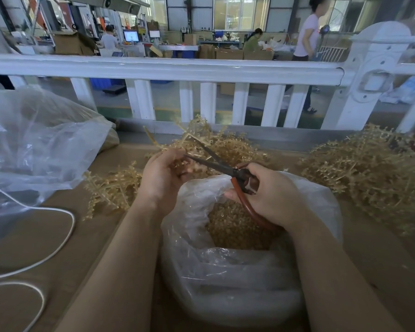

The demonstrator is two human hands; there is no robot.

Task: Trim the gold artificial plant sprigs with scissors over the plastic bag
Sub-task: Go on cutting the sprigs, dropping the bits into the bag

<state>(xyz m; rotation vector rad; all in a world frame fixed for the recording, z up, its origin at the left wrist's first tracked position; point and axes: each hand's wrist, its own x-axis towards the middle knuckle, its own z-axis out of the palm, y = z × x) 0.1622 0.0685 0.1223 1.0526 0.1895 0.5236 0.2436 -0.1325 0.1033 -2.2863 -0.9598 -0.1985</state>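
While the left hand (162,174) pinches a gold sprig (197,140) above the open plastic bag (237,271), the right hand (271,195) grips the scissors (216,164), blades parted; cutting close to the fingers should drop trimmings into the bag.

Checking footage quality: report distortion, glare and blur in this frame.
Head view: wide-angle lens bows the white railing; soft glare on the plastic bag; left hand, right hand and scissors fairly sharp; the background workshop is softer and hazy.
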